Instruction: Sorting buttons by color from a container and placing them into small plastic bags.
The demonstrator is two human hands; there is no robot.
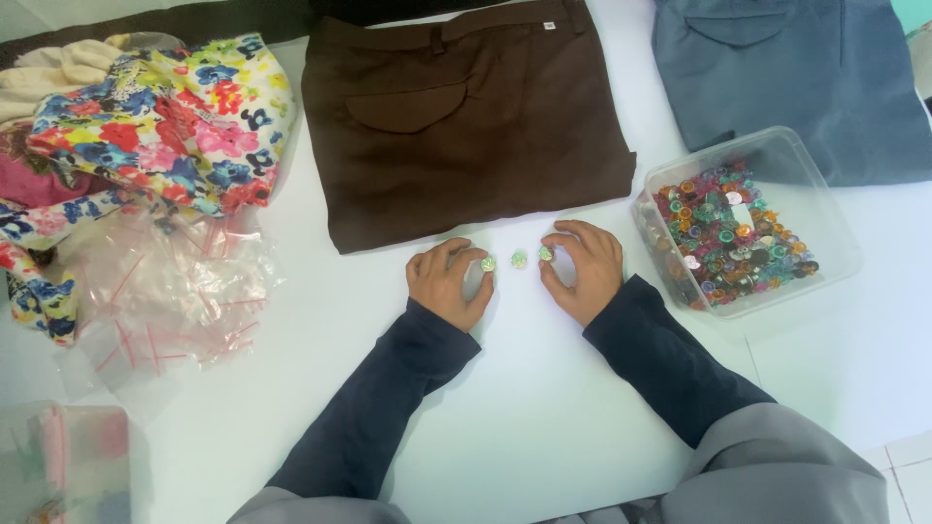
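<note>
A white desk (pixel 544 408) carries brown folded trousers (pixel 466 116) and grey-blue trousers (pixel 777 78) at its far edge, floral cloth (pixel 165 126) and clear bags (pixel 165 291) left, a bead box (pixel 748 223) right, three small beads (pixel 518 260) mid-desk.

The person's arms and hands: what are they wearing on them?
Both arms are covered by long, dark navy sleeves that end at the wrists. The left hand and right hand are bare: no gloves, and no rings or watch that I can make out. Looser grey fabric drapes over the upper arms near the bottom edge of the picture.
</note>
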